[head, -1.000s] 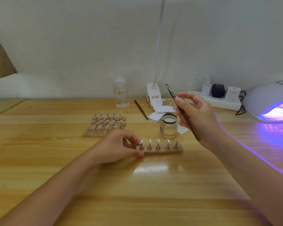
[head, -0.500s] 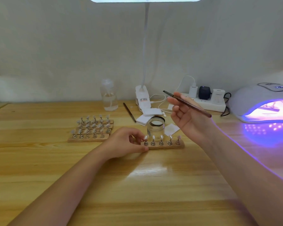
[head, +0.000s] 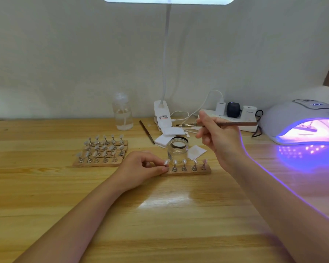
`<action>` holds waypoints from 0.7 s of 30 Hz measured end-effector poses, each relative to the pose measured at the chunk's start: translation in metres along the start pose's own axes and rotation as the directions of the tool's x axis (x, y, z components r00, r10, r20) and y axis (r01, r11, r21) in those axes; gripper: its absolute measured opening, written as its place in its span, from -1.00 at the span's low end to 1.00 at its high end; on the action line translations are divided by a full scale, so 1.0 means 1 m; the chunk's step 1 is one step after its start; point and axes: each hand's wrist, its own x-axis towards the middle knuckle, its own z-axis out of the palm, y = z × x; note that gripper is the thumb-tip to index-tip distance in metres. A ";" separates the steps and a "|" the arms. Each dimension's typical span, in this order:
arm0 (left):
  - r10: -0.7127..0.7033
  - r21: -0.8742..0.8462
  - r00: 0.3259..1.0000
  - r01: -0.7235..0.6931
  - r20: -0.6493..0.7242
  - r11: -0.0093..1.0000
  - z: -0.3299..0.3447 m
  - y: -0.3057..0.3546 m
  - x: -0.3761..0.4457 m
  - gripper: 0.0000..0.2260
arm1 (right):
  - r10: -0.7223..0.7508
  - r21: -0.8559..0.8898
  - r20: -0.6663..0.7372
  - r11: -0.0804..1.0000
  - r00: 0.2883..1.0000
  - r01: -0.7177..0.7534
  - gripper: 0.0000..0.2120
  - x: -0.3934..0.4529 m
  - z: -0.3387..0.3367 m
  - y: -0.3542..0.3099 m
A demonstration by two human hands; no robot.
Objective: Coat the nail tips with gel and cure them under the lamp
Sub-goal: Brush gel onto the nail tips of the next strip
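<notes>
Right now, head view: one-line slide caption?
Left hand steadies the five-tip wooden holder while right hand holds the gel brush level above the open jar; curing lamp glows.

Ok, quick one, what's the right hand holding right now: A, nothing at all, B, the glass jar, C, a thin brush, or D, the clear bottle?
C: the right hand holds a thin brush level above the table, while the glass jar and the clear bottle stand untouched on the table.
</notes>
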 end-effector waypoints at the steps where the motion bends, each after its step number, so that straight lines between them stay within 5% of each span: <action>1: 0.000 -0.004 1.000 0.000 -0.003 1.000 0.000 0.000 0.000 -0.89 | -0.023 -0.036 -0.018 0.999 1.000 0.022 -0.78 0.001 -0.001 0.000; 7: 0.013 0.000 0.999 -0.013 -0.039 1.000 0.003 -0.002 0.000 -0.91 | -0.121 -0.336 -0.023 0.936 0.992 0.106 -0.71 0.011 -0.003 0.000; 14: 0.057 0.019 0.996 -0.056 -0.067 0.998 0.004 -0.004 0.001 -0.93 | -0.111 -0.663 0.243 0.707 0.964 0.248 -0.77 0.025 0.015 -0.001; 21: 0.098 0.035 0.992 -0.096 -0.085 0.995 0.004 -0.006 -0.001 -0.87 | -0.087 -0.796 0.342 0.502 0.936 0.338 -0.67 0.036 0.031 0.004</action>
